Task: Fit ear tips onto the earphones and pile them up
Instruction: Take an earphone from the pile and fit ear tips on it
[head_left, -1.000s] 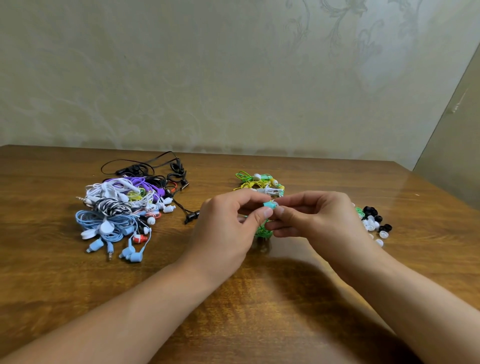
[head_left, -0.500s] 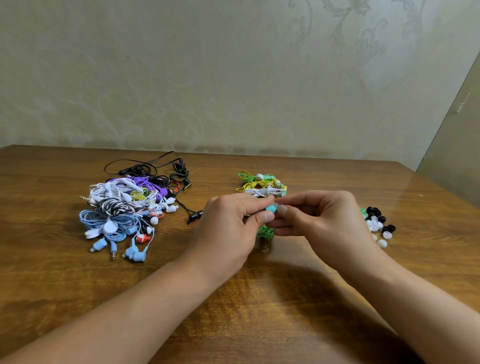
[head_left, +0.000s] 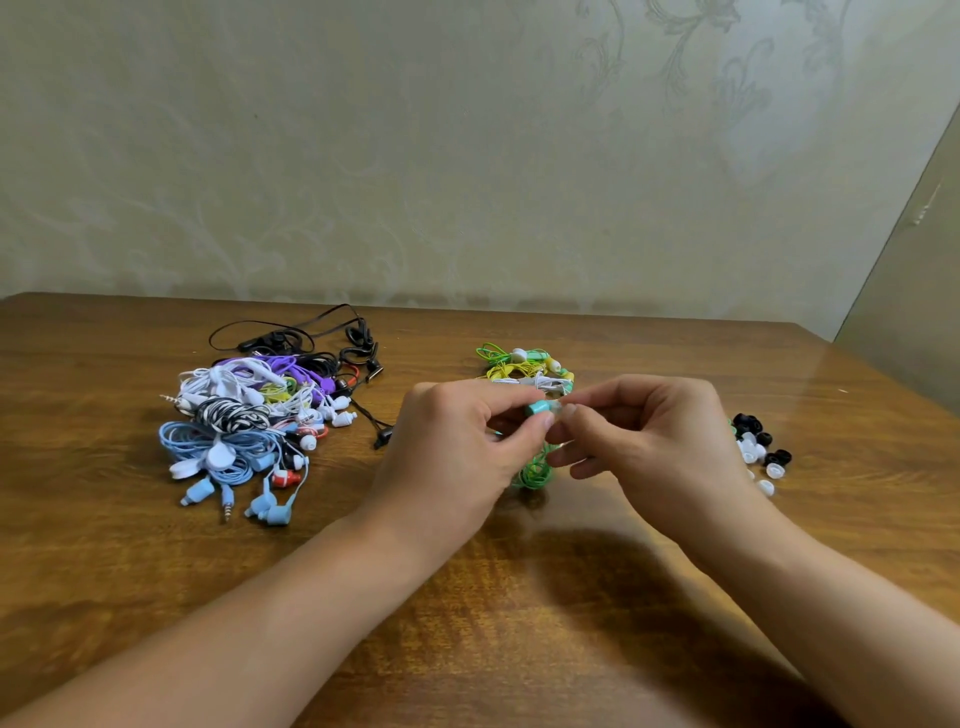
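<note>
Between the two hands, just above the desk (head_left: 519, 623), a small turquoise earbud (head_left: 536, 408) is held, and a pale ear tip (head_left: 555, 407) is being pressed against its nozzle end. The earbud is pinched by the thumb and forefinger of the left hand (head_left: 457, 447); the ear tip is pinched by the fingertips of the right hand (head_left: 644, 441), whose remaining fingers are loosely curled. The earbud is judged light and rigid, best taken by its body so the nozzle stays exposed. The ear tip is judged soft, springy and easily dropped, so it should be gripped by its skirt and rolled on. Below the earbud a green cable (head_left: 535, 467) hangs in a loose coil, thin and prone to tangling. Behind the earbud lies a small bundle of green and yellow earphones (head_left: 524, 366). Left of the earbud a larger pile of earphones (head_left: 249, 415) is seen; right of it, beyond the right hand, loose black and white ear tips (head_left: 761, 449) are scattered.
</note>
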